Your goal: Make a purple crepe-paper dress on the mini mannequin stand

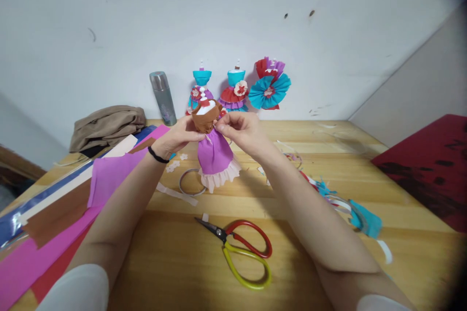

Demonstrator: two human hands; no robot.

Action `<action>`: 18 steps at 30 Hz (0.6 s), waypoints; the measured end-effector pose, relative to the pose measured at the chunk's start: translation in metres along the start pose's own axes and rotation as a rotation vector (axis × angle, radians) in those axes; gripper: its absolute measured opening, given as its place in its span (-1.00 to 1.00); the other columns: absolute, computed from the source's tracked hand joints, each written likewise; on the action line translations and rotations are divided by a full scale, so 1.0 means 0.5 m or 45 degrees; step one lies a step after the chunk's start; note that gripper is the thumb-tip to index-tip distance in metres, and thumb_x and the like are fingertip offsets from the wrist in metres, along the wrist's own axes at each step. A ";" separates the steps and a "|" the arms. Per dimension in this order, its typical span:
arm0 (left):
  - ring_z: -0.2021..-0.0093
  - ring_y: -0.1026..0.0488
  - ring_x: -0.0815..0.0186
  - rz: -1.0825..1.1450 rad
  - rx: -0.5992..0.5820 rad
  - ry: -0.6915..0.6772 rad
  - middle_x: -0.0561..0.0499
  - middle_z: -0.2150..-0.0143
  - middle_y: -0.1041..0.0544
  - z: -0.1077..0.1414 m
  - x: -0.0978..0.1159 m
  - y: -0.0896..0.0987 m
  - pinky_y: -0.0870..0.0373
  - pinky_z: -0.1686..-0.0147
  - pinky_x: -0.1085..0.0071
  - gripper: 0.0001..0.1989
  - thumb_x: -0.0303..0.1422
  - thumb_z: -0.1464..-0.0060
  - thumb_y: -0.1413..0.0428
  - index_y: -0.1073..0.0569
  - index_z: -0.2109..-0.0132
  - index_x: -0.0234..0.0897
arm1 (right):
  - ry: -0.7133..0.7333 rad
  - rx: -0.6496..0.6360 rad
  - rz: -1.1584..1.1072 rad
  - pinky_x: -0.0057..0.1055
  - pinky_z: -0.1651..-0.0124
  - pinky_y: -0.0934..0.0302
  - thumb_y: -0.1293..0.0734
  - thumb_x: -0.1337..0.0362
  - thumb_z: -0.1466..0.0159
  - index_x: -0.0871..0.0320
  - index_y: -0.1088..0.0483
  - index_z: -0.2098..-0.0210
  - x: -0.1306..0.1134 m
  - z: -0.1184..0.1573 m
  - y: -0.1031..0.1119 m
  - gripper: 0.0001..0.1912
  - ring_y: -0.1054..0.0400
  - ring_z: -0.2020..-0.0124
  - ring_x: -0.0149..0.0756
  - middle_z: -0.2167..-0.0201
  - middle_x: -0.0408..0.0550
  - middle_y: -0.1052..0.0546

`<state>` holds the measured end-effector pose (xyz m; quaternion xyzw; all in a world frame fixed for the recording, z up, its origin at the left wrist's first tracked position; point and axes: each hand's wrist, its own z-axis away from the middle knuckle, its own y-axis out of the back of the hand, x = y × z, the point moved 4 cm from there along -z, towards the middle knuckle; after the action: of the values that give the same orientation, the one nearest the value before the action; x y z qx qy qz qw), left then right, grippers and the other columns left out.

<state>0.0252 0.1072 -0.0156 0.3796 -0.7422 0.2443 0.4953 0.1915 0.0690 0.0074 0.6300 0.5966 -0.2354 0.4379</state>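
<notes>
A small dress form [215, 153] with a brown top, purple skirt and pale ruffled hem stands upright between my hands. My left hand [178, 135] is wrapped round the left side of its brown bodice, thumb across the front. At the right side of the waist, my right hand [242, 131] pinches with thumb and forefinger; what lies between those fingertips is too small to make out. A thin pale strip hangs at the waist. Below the form lie scissors [221, 234] with one red and one yellow handle, and a roll of tape [192, 182] sits left of the hem.
Three decorated dress forms [236, 90] stand by the wall, beside a grey bottle [163, 99]. Brown cloth [107, 126] and coloured crepe sheets [65, 209] cover the left. Blue scraps [370, 218] and tape rolls lie right, near a red panel [434, 170].
</notes>
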 end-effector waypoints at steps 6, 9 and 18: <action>-0.02 -0.51 0.05 0.030 -0.002 0.013 -0.12 0.05 -0.62 -0.002 -0.005 0.001 -0.37 -0.07 0.20 -0.41 -0.30 0.26 -0.43 -0.57 -0.01 -0.26 | -0.050 -0.046 -0.092 -0.40 0.39 -0.08 -0.38 0.13 -0.06 0.16 -0.33 0.57 0.001 0.001 -0.005 -0.75 -0.15 0.50 -0.42 0.59 -0.18 -0.34; -0.02 -0.52 0.03 0.046 -0.003 0.028 -0.13 0.06 -0.63 -0.002 -0.007 0.000 -0.37 -0.07 0.19 -0.42 -0.30 0.26 -0.43 -0.58 0.00 -0.27 | -0.063 -0.087 -0.119 -0.40 0.39 -0.05 -0.37 0.13 -0.07 0.17 -0.35 0.57 0.000 0.003 -0.005 -0.75 -0.13 0.51 -0.43 0.60 -0.18 -0.32; 0.02 -0.53 0.06 0.047 -0.026 0.017 -0.10 0.12 -0.63 -0.002 0.001 -0.010 -0.38 -0.06 0.19 -0.46 -0.29 0.25 -0.43 -0.59 0.03 -0.26 | -0.167 -0.102 -0.149 -0.38 0.38 -0.05 -0.39 0.11 -0.09 0.17 -0.36 0.55 -0.004 0.008 0.001 -0.74 -0.15 0.50 -0.40 0.57 -0.15 -0.34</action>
<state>0.0294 0.1047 -0.0148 0.3590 -0.7484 0.2482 0.4994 0.1927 0.0644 0.0072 0.5593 0.6115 -0.2772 0.4863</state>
